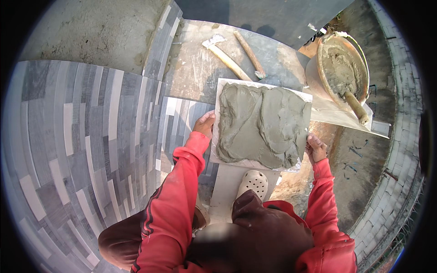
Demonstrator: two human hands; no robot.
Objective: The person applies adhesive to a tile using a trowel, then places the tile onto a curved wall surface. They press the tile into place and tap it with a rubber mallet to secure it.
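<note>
The left edge of a nearly square tile (214, 154), spread with grey mortar (264, 125), is clamped by the left hand (204, 125), the tile lying at its three o'clock with no clear long axis. The right edge is gripped equally near by the right hand (315, 148), the tile at its ten o'clock. At the tile's two o'clock, more mortar and a wooden-handled tool (356, 108) are held in a bucket (313, 81).
</note>
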